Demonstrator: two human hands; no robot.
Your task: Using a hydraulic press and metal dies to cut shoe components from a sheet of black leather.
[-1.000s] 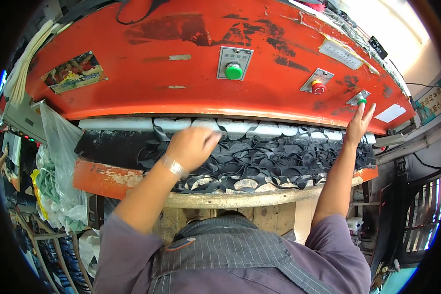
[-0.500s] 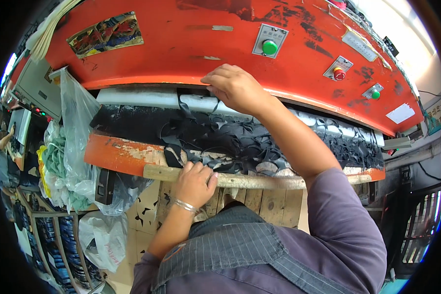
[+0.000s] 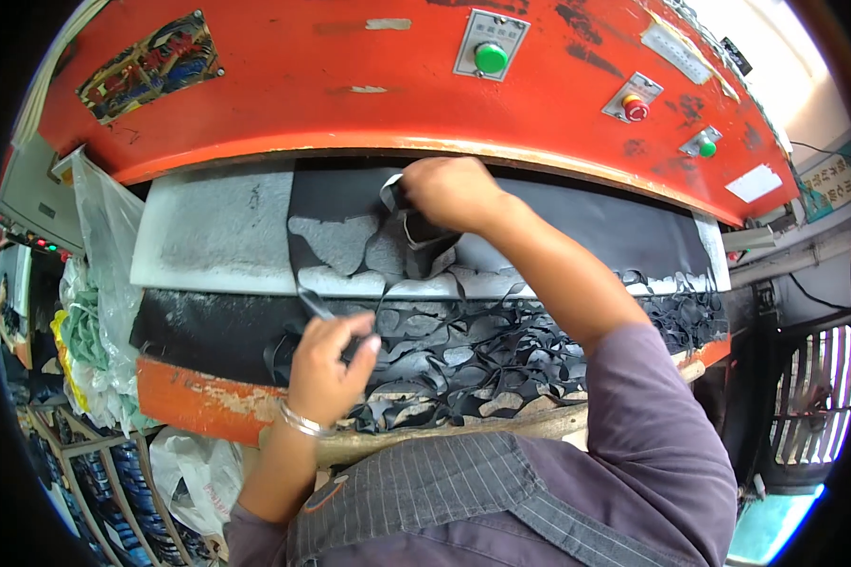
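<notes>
My right hand (image 3: 454,194) is closed at the far edge of the black sheet (image 3: 577,217), under the red press beam. Its fingers grip what looks like a cutting die (image 3: 430,248), a dark piece with a thin metal edge, mostly hidden by the hand. Cut-out gaps in the sheet beside it show the white cutting board (image 3: 208,227). Slightly blurred, my left hand (image 3: 331,369) hovers over the near scraps, thumb and forefinger apart. A narrow strip (image 3: 314,302) hangs from the sheet just beyond its fingertips.
Tangled black offcuts (image 3: 482,350) cover the ledge before the board. The red press (image 3: 303,94) carries a large green button (image 3: 491,59), a red button (image 3: 636,110) and a small green one (image 3: 706,147). Clear plastic bags (image 3: 113,217) hang at the left.
The white board with the black sheet now shows far out from under the beam. My left hand has lifted off the wooden bar. My right hand has closed on the die-like piece.
</notes>
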